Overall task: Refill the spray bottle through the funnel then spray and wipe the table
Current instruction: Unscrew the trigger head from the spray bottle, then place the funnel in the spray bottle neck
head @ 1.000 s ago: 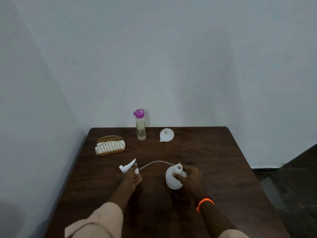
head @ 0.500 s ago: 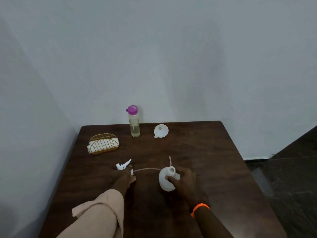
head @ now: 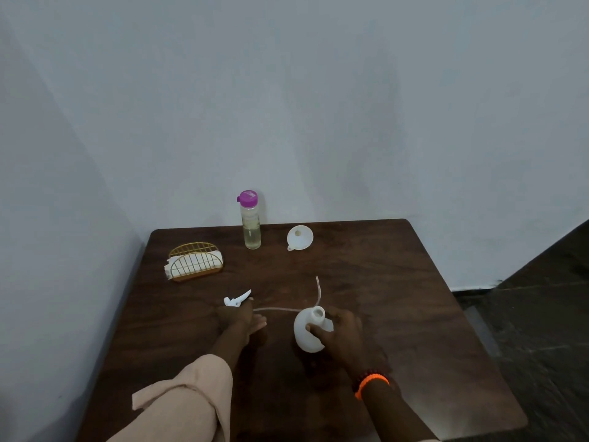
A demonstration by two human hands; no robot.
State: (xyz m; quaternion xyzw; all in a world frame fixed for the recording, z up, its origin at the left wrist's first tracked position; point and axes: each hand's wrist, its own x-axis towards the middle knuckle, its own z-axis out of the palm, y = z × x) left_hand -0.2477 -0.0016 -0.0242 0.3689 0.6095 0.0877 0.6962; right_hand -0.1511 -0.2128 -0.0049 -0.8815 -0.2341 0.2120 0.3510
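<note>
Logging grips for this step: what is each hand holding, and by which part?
The right hand grips the white spray bottle at its shoulder below the open neck. The left hand rests on the spray head at its collar.

Worktop (head: 398,314): dark brown wood, visible grain, rounded corners, set into a room corner. Far edge sits close against the back wall (head: 318,106), left edge near the side wall (head: 47,218). Both walls plain, pale blue-grey, matte, no windows or fittings in view. Wall corner runs down diagonally to the worktop's far left corner. Floor (head: 541,330) shows only on the right: dark, stone-like tiles with faint joints. A thin dark skirting strip (head: 475,287) runs where the back wall meets floor. Light is soft and dim, even across the walls, with a dull sheen on the worktop's near right part.
</note>
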